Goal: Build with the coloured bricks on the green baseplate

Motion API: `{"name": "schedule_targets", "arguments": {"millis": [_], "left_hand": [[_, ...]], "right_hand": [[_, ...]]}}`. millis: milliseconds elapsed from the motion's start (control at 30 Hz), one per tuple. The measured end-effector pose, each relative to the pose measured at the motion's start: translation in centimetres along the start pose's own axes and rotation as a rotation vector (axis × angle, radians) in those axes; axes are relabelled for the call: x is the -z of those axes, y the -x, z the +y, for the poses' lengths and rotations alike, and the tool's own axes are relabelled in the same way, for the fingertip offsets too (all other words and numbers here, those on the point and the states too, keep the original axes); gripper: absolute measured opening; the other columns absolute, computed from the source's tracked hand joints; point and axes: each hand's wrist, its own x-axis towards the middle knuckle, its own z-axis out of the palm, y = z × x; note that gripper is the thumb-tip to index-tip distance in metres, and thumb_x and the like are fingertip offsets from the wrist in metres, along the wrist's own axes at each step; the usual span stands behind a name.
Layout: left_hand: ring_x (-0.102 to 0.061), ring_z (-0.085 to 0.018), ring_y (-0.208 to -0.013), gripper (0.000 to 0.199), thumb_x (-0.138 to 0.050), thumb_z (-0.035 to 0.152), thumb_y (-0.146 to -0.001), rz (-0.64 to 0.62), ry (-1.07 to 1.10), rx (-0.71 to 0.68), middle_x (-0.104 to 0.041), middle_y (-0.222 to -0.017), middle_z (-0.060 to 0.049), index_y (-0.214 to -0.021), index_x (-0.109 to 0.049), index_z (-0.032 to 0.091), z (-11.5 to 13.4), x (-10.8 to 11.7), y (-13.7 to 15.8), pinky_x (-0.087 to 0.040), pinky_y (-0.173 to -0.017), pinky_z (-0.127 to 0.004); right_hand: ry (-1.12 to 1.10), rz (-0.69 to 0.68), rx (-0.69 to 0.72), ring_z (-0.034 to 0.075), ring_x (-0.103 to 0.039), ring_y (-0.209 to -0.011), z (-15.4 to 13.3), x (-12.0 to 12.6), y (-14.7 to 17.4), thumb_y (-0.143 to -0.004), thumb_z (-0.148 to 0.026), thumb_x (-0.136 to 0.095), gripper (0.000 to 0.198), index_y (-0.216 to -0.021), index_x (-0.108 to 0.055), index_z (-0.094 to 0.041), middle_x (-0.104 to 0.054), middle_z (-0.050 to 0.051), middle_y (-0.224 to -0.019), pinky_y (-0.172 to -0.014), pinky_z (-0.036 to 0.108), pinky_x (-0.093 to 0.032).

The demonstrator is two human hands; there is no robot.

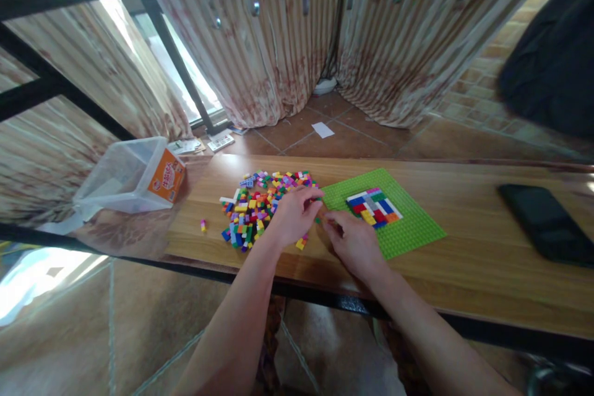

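My left hand point(297, 213) is at the right edge of a pile of small coloured toy bricks point(253, 213), its fingers curled together. My right hand point(355, 244) is close beside it, fingertips pinched over the table just left of the green baseplate point(413, 229). What the fingertips hold is too small and too covered to make out. On the baseplate lies a flat patch of bricks point(374, 207) in blue, white, red, yellow, orange and green, partly next to my right hand. A few yellow and orange bricks point(301, 242) lie below my left hand.
The wooden table point(468, 272) has a black phone point(550, 223) at its right. A lone pink and yellow brick point(203, 225) lies left of the pile. A clear plastic bin point(125, 176) with an orange label stands off the left end. Striped curtains point(278, 55) hang behind.
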Motion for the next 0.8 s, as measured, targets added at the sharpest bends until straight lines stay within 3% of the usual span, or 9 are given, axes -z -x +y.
{"name": "schedule_targets", "arguments": {"millis": [133, 267, 400, 567, 667, 800], "left_hand": [[-0.065, -0.017, -0.088, 0.017, -0.057, 0.015, -0.087, -0.041, 0.063, 0.035, -0.072, -0.096, -0.006, -0.097, -0.07, 0.015, 0.5, -0.5, 0.1, -0.05, -0.081, -0.029], [-0.066, -0.016, -0.083, 0.016, -0.055, 0.014, -0.087, -0.102, 0.209, 0.044, -0.072, -0.091, -0.006, -0.096, -0.068, 0.014, 1.0, -1.6, 0.1, -0.051, -0.077, -0.028], [-0.066, -0.016, -0.085, 0.021, -0.056, 0.011, -0.085, -0.166, 0.453, 0.049, -0.072, -0.096, -0.007, -0.104, -0.063, 0.013, 1.1, -2.7, 0.1, -0.052, -0.077, -0.028], [-0.065, -0.012, -0.072, 0.034, -0.057, 0.01, -0.085, -0.246, 0.653, 0.16, -0.071, -0.091, -0.006, -0.118, -0.055, 0.014, 1.7, -3.5, 0.0, -0.052, -0.069, -0.024], [-0.065, -0.012, -0.071, 0.034, -0.058, 0.015, -0.086, -0.26, 0.683, 0.207, -0.07, -0.089, -0.005, -0.12, -0.054, 0.015, 2.3, -4.1, -0.1, -0.053, -0.069, -0.025], [-0.063, -0.012, -0.069, 0.027, -0.055, 0.018, -0.087, -0.25, 0.589, 0.211, -0.067, -0.082, -0.003, -0.113, -0.059, 0.015, 2.3, -4.9, -0.3, -0.051, -0.064, -0.023]], "right_hand": [[-0.06, 0.093, -0.048, 0.02, -0.068, -0.083, 0.1, 1.0, 0.2, -0.091, -0.025, -0.05, 0.021, -0.097, -0.07, -0.02, -0.074, 0.007, -0.094, -0.076, 0.032, -0.05], [-0.159, 0.159, -0.1, 0.018, -0.067, -0.079, 0.6, 2.1, 0.4, -0.091, -0.028, -0.052, 0.025, -0.106, -0.068, -0.019, -0.073, 0.007, -0.094, -0.075, 0.033, -0.052], [-0.228, 0.149, -0.045, 0.019, -0.067, -0.089, 1.4, 3.2, 0.4, -0.091, -0.03, -0.053, 0.025, -0.108, -0.069, -0.021, -0.072, 0.007, -0.102, -0.081, 0.034, -0.052], [-0.247, 0.1, -0.02, 0.019, -0.067, -0.093, 1.9, 4.4, 0.6, -0.091, -0.031, -0.053, 0.021, -0.099, -0.071, -0.024, -0.072, 0.005, -0.101, -0.084, 0.036, -0.051], [-0.207, 0.085, -0.074, 0.019, -0.067, -0.088, 2.4, 5.5, 1.1, -0.089, -0.034, -0.054, 0.022, -0.096, -0.071, -0.024, -0.072, 0.005, -0.099, -0.078, 0.034, -0.052], [-0.122, 0.224, -0.285, 0.018, -0.067, -0.074, 4.3, 7.4, 1.8, -0.083, -0.039, -0.06, 0.024, -0.092, -0.073, -0.021, -0.074, 0.006, -0.09, -0.069, 0.032, -0.052]]}}
